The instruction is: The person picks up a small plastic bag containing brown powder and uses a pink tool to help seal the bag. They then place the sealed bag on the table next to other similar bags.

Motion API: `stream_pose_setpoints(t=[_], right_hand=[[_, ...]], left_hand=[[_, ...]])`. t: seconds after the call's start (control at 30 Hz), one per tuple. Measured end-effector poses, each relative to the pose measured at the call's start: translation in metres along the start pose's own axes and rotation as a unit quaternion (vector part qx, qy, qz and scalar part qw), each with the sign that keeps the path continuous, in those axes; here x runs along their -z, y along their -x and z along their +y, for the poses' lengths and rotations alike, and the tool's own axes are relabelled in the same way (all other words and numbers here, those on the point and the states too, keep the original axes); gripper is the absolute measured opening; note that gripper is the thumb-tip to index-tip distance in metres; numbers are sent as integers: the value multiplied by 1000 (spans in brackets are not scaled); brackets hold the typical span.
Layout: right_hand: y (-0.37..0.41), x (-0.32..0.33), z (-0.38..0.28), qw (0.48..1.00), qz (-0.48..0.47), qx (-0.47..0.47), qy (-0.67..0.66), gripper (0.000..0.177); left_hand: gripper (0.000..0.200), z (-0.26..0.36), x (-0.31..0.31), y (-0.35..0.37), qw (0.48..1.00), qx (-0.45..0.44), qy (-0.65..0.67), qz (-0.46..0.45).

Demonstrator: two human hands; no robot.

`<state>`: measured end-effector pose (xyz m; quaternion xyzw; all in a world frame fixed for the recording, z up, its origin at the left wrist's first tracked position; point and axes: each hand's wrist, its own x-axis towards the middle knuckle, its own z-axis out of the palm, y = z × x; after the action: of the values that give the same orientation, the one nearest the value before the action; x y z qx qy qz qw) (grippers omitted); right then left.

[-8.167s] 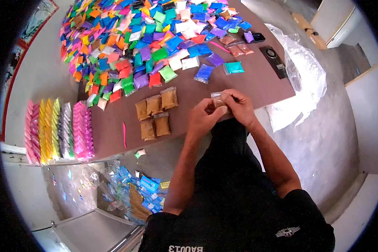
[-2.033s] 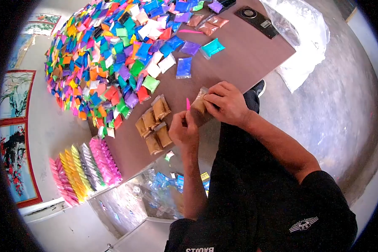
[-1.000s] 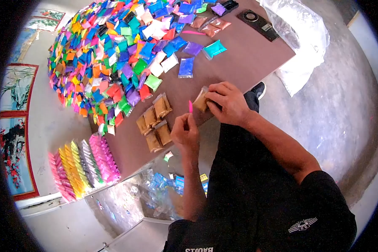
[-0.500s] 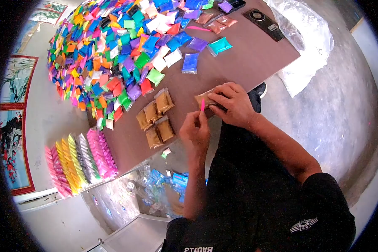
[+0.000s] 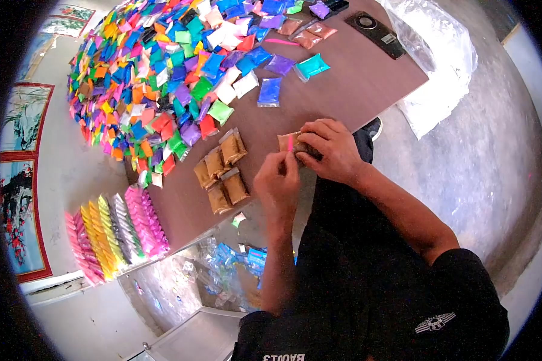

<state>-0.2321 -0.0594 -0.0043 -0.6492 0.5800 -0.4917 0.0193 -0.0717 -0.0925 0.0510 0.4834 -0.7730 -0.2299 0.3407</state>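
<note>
A small brown packet (image 5: 283,143) lies at the table's front edge, partly covered by my right hand (image 5: 331,149), whose fingers are closed over its right side. My left hand (image 5: 277,179) pinches the lower end of a thin pink strip (image 5: 290,142), which lies across the packet. Whether the strip is a tool or a piece of plastic I cannot make out. To the left, several filled brown packets (image 5: 235,186) lie in a small group on the table.
A large heap of colourful packets (image 5: 162,90) covers the table's (image 5: 337,90) left and back. Twisted colourful bundles (image 5: 117,234) stand at the near left corner. A black device with a round dial (image 5: 376,33) and a clear plastic bag (image 5: 433,78) are at the right.
My left hand has shifted slightly left, and more of the pink strip now shows across the packet. My right hand stays over the packet.
</note>
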Motion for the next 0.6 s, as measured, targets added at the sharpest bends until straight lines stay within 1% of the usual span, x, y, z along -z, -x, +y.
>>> stream_pose_setpoints(t=[0.03,0.1,0.23,0.3,0.33,0.4,0.43,0.5,0.53,0.57,0.6], right_hand=[[0,1,1,1000,-7,-2,0,35],[0,2,4,1000,-12,-7,3,36],[2,0,4,1000,-5,-3,1,36],[2,-1,2,1000,-5,-8,-4,36],[2,0,3,1000,-5,-8,-1,36],[3,2,4,1000,-6,-11,3,35],[3,3,3,1000,-2,-8,-5,35],[2,2,3,1000,3,-3,-15,35],[4,2,6,1000,5,8,-16,34],[6,3,8,1000,8,18,-16,33],[5,4,9,1000,7,17,-14,33]], left_hand=[[14,-3,-2,0,1000,-1,0,0],[12,-8,-8,-1,998,-13,-68,-4],[13,-19,1,-8,997,12,-77,-2],[15,-19,6,-12,992,-7,-129,10],[15,-17,7,-12,992,-7,-128,11],[14,-8,8,-12,997,20,-70,5],[14,-1,7,-10,997,21,-71,3],[12,16,1,-7,998,-5,-48,-46],[12,8,-8,-6,996,-40,-66,-47],[12,5,-10,-6,996,-41,-65,-47],[13,3,-11,-7,993,-49,-95,-51]])
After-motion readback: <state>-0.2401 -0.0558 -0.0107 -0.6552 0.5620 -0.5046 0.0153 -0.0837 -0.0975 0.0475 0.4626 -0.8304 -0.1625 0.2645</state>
